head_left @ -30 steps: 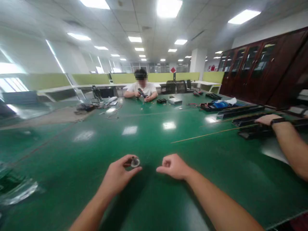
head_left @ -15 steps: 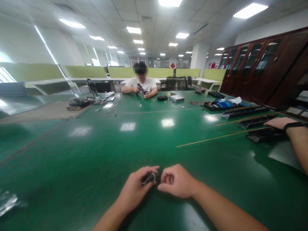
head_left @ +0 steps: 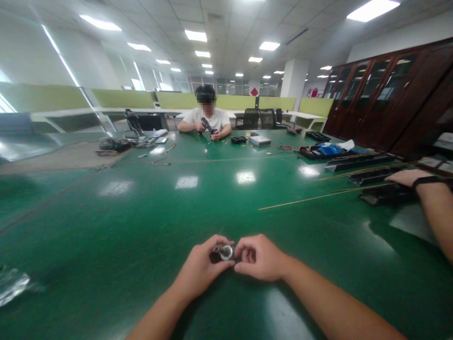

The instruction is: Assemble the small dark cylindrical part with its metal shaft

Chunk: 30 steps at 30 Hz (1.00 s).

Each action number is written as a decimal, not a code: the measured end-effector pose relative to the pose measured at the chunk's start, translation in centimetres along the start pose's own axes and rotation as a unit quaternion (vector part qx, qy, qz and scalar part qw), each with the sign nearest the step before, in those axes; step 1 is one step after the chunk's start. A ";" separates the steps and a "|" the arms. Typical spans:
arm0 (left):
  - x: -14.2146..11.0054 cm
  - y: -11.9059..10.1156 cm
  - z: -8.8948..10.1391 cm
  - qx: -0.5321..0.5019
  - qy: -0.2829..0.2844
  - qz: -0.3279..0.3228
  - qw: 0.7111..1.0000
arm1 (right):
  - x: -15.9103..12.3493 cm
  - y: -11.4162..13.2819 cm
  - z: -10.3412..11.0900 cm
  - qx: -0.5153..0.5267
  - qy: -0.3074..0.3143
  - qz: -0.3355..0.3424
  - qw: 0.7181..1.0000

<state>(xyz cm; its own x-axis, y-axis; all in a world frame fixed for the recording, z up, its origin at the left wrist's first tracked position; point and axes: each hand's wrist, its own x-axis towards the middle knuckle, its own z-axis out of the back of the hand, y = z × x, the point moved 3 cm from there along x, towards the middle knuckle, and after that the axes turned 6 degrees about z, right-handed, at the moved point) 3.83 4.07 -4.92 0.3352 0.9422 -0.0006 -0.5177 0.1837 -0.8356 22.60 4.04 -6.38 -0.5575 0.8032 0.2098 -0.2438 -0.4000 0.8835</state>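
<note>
Above the green table (head_left: 170, 212), near its close side, my left hand (head_left: 198, 269) grips a small shiny round part with a short dark stem (head_left: 225, 252) between thumb and fingers. Its exact kind is too small to tell. Close against it on the right is my right hand (head_left: 262, 257), with curled fingers and the thumb drawn toward the index finger. The right fingertips meet the round part's right side, or nearly so; whatever they pinch there is hidden.
A co-worker's hand (head_left: 403, 178) with a black wristband rests on black channels (head_left: 382, 194) at right, where thin brass-coloured rods (head_left: 293, 203) stick out. Across the table a person (head_left: 206, 118) handles a dark tool. Clear plastic (head_left: 14, 285) lies at lower left.
My left hand has moved right, bringing the round part up to my right hand, and the part has turned so its stem shows. The right hand stays curled.
</note>
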 end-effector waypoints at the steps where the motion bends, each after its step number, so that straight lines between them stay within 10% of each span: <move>1: 0.0 0.0 0.0 -0.003 -0.003 0.002 1.000 | 0.0 0.1 0.1 0.004 -0.001 0.000 1.000; 30: -0.6 -0.8 -0.1 0.049 -0.043 -0.088 0.994 | 0.1 0.1 0.3 -0.043 -0.028 -0.015 0.999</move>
<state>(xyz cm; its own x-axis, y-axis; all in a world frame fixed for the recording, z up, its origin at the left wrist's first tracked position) 4.15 3.29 -4.28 0.3610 0.9128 0.1910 -0.5323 0.3699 -0.7615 22.81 4.21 -6.14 -0.5044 0.8379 0.2086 -0.3290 -0.4098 0.8508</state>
